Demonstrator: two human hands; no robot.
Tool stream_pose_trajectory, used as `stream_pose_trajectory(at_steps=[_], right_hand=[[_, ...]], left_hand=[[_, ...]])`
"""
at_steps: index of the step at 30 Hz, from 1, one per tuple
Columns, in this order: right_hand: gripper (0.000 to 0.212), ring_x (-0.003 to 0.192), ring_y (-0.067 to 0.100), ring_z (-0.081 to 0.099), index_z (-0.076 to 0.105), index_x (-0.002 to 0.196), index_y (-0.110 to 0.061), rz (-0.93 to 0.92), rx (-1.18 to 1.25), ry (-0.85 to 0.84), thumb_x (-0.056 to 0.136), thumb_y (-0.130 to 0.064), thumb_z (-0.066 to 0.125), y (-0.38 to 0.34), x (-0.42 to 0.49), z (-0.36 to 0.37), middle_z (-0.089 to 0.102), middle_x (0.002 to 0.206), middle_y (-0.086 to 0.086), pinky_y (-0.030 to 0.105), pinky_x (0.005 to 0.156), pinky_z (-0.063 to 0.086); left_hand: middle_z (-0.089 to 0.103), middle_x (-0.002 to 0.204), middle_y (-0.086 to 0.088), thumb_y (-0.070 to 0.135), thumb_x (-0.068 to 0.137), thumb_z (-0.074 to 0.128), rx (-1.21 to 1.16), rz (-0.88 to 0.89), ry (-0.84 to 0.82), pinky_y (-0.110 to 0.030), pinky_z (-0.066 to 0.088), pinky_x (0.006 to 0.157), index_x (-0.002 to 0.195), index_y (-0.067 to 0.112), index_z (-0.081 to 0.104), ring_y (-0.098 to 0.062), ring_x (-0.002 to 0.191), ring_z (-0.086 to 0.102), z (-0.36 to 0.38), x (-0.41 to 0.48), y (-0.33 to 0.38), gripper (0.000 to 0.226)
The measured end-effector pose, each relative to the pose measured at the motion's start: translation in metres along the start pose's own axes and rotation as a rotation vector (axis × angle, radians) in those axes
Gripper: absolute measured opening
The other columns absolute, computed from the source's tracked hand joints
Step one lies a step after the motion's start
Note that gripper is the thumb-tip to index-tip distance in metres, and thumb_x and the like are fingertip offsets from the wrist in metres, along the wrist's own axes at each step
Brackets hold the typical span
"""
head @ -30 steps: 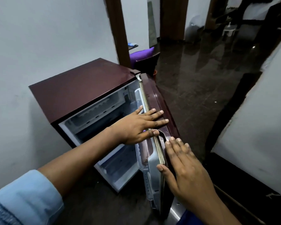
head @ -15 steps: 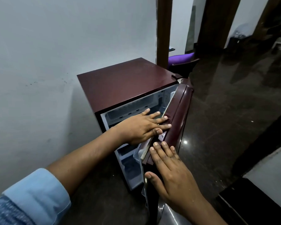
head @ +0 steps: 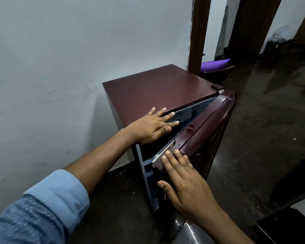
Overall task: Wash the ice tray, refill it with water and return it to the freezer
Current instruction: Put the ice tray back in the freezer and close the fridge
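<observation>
right grip (head: 187, 189) flat on fridge door (head: 209, 131), left grip (head: 151, 127) on fridge top (head: 157, 88)

my left sleeve (head: 25, 222): blue fabric with fine pale speckles
cuff (head: 60, 194): plain lighter blue, turned back
my right forearm (head: 227, 224): bare

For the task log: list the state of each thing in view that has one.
Fridge door: ajar by a narrow gap.
Left hand: fingers straight, flat on the top front edge of the fridge.
Right hand: fingers straight, flat against the door's outer face.
</observation>
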State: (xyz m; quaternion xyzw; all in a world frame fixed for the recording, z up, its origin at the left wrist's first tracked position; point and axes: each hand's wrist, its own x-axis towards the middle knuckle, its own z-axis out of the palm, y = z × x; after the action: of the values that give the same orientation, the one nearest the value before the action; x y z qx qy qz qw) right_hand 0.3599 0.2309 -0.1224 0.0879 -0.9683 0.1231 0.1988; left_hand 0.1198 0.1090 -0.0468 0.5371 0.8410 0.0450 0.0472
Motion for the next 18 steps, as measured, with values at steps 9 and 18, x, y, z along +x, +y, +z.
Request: stream_pose_trajectory(at_steps=[9,18], right_hand=[[0.063,0.161,0.021,0.011,0.029,0.163,-0.011,-0.013,-0.040,0.044,0.112,-0.050,0.029,-0.011,0.030,0.023,0.023,0.171,0.006,0.040,0.128,0.017],[0.061,0.161,0.025,0.007,0.021,0.165,-0.011,-0.046,-0.010,0.073,0.112,-0.038,0.034,-0.012,0.055,0.053,0.011,0.174,0.004,0.046,0.128,0.016]], left_hand=[[-0.002,0.177,0.004,0.057,0.111,0.010,0.041,-0.114,0.009,-0.057,-0.014,0.129,0.164,0.048,0.016,-0.023,0.161,-0.016,-0.012,0.015,-0.088,0.054],[-0.019,0.175,0.000,0.053,0.113,0.017,0.014,-0.165,-0.073,-0.060,-0.013,0.128,0.163,0.054,0.008,-0.027,0.162,-0.016,-0.002,0.028,-0.130,0.051]])
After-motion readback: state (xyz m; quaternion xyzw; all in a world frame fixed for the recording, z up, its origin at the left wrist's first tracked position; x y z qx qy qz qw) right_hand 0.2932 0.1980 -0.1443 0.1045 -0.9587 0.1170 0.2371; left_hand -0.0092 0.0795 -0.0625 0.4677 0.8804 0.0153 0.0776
